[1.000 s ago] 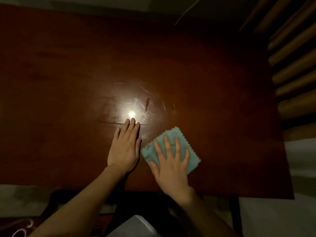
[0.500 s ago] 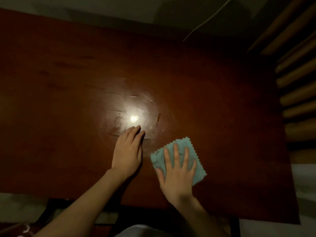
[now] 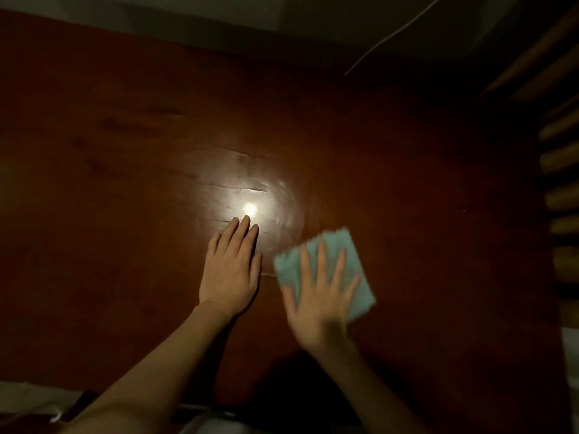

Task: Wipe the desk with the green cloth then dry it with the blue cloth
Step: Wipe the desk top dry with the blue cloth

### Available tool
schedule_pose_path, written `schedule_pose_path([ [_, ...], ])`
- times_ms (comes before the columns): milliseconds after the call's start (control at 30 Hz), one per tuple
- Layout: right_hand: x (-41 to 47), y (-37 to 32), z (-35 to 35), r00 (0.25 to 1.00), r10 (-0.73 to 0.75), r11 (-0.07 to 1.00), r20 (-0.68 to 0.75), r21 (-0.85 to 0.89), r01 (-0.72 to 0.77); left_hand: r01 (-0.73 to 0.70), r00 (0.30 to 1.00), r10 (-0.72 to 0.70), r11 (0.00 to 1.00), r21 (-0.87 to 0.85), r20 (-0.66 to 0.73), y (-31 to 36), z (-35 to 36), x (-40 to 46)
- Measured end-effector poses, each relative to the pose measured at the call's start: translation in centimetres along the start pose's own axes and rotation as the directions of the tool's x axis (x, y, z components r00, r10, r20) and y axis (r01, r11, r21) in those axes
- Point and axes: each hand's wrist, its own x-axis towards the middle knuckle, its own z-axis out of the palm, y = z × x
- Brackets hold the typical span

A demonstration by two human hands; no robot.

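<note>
From above, through the head camera, a dark reddish-brown table (image 3: 407, 183) fills nearly the whole view, lit dimly apart from one bright spot of reflected light (image 3: 250, 209) near its middle, ringed by pale smeary streaks on the glossy surface.

The left hand (image 3: 230, 270) lies flat on the table, palm down, fingers straight and close together, holding nothing; its fingertips reach just short of the bright spot.

Just to the right of it, the right hand (image 3: 319, 296) is spread wide with its fingers straight, pressing down on a pale green cloth (image 3: 360, 277) that lies flat on the table beneath the palm. The cloth shows past the fingers on the far side and along the right edge. Hand and cloth are both blurred, so the cloth's border cannot be made out clearly.

Both bare forearms come in from the near edge of the table. Beyond the far edge a thin pale cord (image 3: 394, 36) runs across the shadow. Off the right edge stands a row of wooden slats (image 3: 560, 195), dim and partly out of frame.
</note>
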Motion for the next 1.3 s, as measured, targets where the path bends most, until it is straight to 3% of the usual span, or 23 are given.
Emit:
schedule_pose_path([
  [67,-4.2,-0.2,0.3,0.999,-0.043,0.999,0.016,0.024,0.043,0.006,1.000,-0.006,1.000,0.007,0.005,0.0,-0.1,0.1],
  [133,-2.8,-0.2,0.2,0.995,-0.097,0.995,0.009,0.021,0.097,-0.001,1.000,0.001,1.000,0.010,0.008,0.0,-0.1,0.1],
  [233,5.7,-0.9,-1.1,0.995,-0.077,0.997,-0.059,-0.016,0.076,-0.020,1.000,0.020,1.000,0.022,-0.002,0.0,-0.2,0.3],
  [400,17.4,0.1,-3.3,0.998,-0.062,0.998,0.021,-0.019,0.062,-0.047,0.999,0.047,0.999,0.005,-0.023,-0.5,-0.1,0.1],
  [500,14.8,3.6,-2.7,0.988,0.142,0.990,-0.060,0.031,-0.140,-0.044,0.999,0.044,0.999,0.013,-0.019,-0.6,0.1,0.1],
  [567,10.1,2.5,-1.5,0.980,0.181,0.983,-0.082,0.011,-0.181,-0.030,1.000,0.030,0.999,0.020,-0.004,-0.3,0.1,0.1],
  [633,5.7,-0.9,-0.5,0.996,-0.029,0.999,-0.088,-0.017,0.028,-0.028,1.000,0.028,1.000,0.013,0.000,-0.4,0.2,0.2],
  [700,4.3,-2.4,-0.2,0.956,-0.293,0.953,-0.003,-0.075,0.292,-0.041,0.999,0.041,0.999,0.010,0.004,-0.5,0.1,0.0],
  [733,5.2,-1.4,-0.5,0.936,-0.351,0.931,0.019,-0.101,0.351,-0.047,0.999,0.047,0.999,0.011,-0.004,-0.6,0.1,0.0],
  [800,8.2,2.9,-1.4,0.971,-0.226,0.971,-0.072,-0.094,0.219,-0.040,0.999,0.040,0.999,0.004,-0.022,-0.4,0.0,0.1],
  [900,11.6,8.4,-3.0,0.984,0.169,0.985,-0.053,-0.030,-0.171,-0.025,1.000,0.025,1.000,-0.002,-0.017,-0.1,0.1,0.0],
  [967,11.5,6.7,-2.4,0.975,0.211,0.978,-0.065,0.015,-0.210,-0.023,1.000,0.023,1.000,0.000,-0.011,-0.2,0.2,0.1],
  [1067,7.3,-0.2,-0.6,0.994,-0.037,0.999,-0.105,-0.006,0.036,-0.015,1.000,0.015,1.000,-0.006,0.000,-0.3,0.4,0.0],
  [1133,3.6,-2.9,-0.3,0.967,-0.251,0.968,-0.046,-0.040,0.249,-0.024,1.000,0.024,1.000,0.003,0.015,-0.4,0.5,-0.1],
  [1233,1.4,0.5,-0.6,0.893,-0.449,0.889,0.031,-0.078,0.450,-0.037,0.999,0.036,0.999,0.007,0.017,-0.5,0.4,0.0],
  [1300,2.6,5.0,-1.0,0.881,-0.473,0.873,0.013,-0.130,0.471,-0.034,0.999,0.034,0.999,0.011,0.011,-0.3,0.2,0.1],
])
